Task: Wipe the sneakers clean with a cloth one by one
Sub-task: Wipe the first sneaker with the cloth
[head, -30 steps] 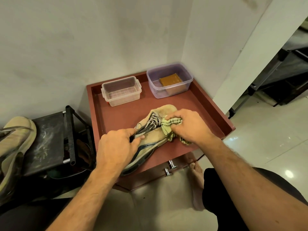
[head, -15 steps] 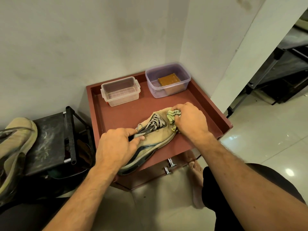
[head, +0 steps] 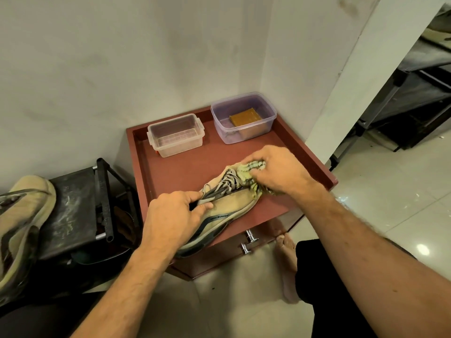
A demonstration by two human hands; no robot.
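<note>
**Now: cloth on the toe, sneaker pinned at the collar**

Right now the tan sneaker [head: 229,208] lies on its side on the red tray table [head: 170,172], toe pointing toward the back right, heel hanging over the front edge nearest you. Your right hand [head: 280,172] has its fingers curled round the bunched green-and-white cloth [head: 246,170] and presses it onto the toe, just past the grey laces [head: 227,182]. Your left hand [head: 173,215] grips the sneaker at the collar, thumb and forefinger pinching the tongue near the top of the laces.

At the back of the tray stand two plastic tubs: a clear box [head: 175,135] on the left and a purple-tinted tub [head: 244,118] on the right with a brown block [head: 245,117] inside. To your left a second tan sneaker [head: 22,220] rests on a dark rack [head: 78,211]. Your bare foot [head: 288,254] shows on the tiled floor [head: 390,215] below the tray.
</note>
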